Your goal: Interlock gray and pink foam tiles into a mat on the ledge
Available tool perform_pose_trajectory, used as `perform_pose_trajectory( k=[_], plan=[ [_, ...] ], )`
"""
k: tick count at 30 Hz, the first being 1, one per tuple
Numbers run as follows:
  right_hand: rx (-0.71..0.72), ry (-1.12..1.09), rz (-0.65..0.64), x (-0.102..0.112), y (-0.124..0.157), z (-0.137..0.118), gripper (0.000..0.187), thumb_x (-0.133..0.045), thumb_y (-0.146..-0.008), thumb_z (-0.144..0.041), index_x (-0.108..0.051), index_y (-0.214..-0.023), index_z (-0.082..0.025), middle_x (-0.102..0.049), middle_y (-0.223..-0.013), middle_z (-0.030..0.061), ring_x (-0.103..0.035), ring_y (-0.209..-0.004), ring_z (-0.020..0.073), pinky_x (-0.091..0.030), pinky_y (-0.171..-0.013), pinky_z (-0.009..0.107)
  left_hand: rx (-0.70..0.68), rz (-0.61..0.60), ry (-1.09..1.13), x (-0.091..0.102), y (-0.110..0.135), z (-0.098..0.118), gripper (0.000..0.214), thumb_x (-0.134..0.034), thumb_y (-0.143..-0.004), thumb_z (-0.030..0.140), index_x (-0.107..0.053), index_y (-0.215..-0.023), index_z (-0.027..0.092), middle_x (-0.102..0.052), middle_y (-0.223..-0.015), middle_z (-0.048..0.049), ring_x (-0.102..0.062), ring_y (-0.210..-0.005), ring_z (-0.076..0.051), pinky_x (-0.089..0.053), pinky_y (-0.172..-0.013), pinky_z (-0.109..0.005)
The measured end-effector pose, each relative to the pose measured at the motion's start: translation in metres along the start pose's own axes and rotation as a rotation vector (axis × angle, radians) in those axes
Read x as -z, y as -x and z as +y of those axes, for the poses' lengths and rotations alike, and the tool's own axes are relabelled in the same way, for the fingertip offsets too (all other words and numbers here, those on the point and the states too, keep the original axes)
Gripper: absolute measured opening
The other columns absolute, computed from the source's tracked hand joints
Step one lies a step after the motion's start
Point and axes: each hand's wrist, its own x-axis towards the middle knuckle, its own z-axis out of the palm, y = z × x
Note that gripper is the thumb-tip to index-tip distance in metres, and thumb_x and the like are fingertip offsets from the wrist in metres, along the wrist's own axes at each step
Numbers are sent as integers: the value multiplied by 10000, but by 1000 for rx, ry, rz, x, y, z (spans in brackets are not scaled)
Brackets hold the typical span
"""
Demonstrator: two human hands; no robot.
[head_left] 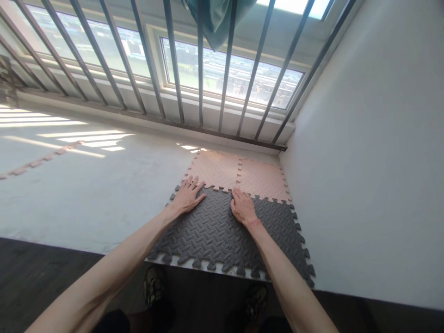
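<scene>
A grey foam mat [208, 226] with a raised tread pattern and toothed edges lies on the white ledge. Along its far side run two pale pink foam tiles, a left one [217, 169] and a right one [265, 178], joined by their teeth. My left hand [187, 196] lies flat with fingers spread over the grey mat's far left corner, fingertips on the pink edge. Bent and close together, the fingers of my right hand [243, 207] press on the seam near where the pink tiles meet. Nothing shows in that hand's fingers.
Metal railing bars [201, 69] stand behind the ledge [114, 199], before windows. A white wall [367, 162] borders the right side. Another pink toothed strip [41, 161] lies far left. Teal cloth [217, 23] hangs at the top. Below the ledge are my shoes [154, 284] on a dark floor.
</scene>
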Motion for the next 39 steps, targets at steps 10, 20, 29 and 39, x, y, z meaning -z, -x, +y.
perform_pose_trajectory(
  k=[10, 20, 29, 39],
  plan=[
    [-49, -16, -78, -11, -9, -29, 665, -361, -1079, -456, -345, -1695, -205, -254, -1835, 134, -153, -1713, 404, -169, -1369, 604, 11, 16, -16, -6, 9, 0, 1012, -361, -1007, 752, -254, -1713, 35, -170, -1828, -225, -34, -1723, -371, -80, -1397, -541],
    [-122, -41, -120, -3, -25, -47, 656, -383, -1049, -602, -481, -1630, -314, -394, -1777, 154, -298, -1635, 492, -259, -1280, 709, 44, -26, 1, 2, 8, 9, 897, -472, -969, 772, -365, -1708, 276, -191, -1844, -149, -51, -1715, -426, -130, -1367, -619],
    [-139, 1, -13, -17, -38, -31, 751, -397, -1032, -646, -482, -1627, -196, -329, -1802, 190, -201, -1692, 419, -94, -1365, 630, 77, 18, 25, 0, 12, 9, 863, -488, -938, 816, -395, -1684, 392, -177, -1853, -103, 12, -1703, -484, -22, -1320, -764],
    [-197, -32, 19, -43, -60, 1, 1023, -282, -1019, -740, -160, -1699, 14, -114, -1836, 244, -65, -1736, 327, -86, -1406, 503, 226, 201, 27, -7, 12, 9, 1019, -461, -957, 766, -316, -1702, 85, -198, -1825, -226, -110, -1709, -427, -79, -1384, -625]
  ],
)
